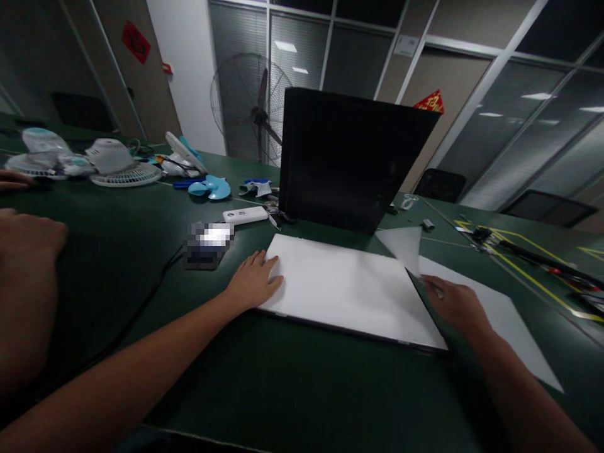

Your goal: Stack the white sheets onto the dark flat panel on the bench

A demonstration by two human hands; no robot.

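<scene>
A stack of white paper sheets lies flat on the dark green table in front of me. My left hand rests on the stack's left edge, fingers stretched out flat. My right hand is at the stack's right edge, its fingers closed on a single white sheet whose far corner curls up off the table. A black upright box stands just behind the stack.
Another person's arm lies at the far left. White and blue fan parts, a white power bank and a blurred object sit at the back left. Yellow tape and cables cross the table at right. A floor fan stands behind.
</scene>
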